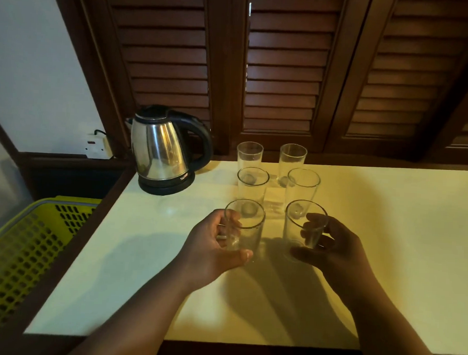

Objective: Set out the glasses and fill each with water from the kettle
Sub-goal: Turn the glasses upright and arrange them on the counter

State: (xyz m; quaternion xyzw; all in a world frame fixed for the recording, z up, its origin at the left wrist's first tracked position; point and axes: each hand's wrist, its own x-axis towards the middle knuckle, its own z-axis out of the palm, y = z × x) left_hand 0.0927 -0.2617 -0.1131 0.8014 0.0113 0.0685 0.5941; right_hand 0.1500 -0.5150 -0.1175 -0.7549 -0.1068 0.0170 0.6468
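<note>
Several clear empty glasses stand in two columns on the white table (385, 266). My left hand (210, 246) grips the nearest left glass (247, 232). The nearest right glass (303, 227) is held by my right hand (332, 247) and leans slightly to the left. Behind them stand two middle glasses (252, 189) (302, 189) and two far glasses (249, 155) (292, 158) near the table's back edge. A steel kettle (161, 151) with a black lid and handle sits on its black base at the table's back left corner, lid closed.
A yellow perforated plastic basket (20, 247) sits lower, left of the table. Dark wooden louvred shutters (287, 71) close off the back. A wall socket with a plug (97, 145) is behind the kettle on the left wall.
</note>
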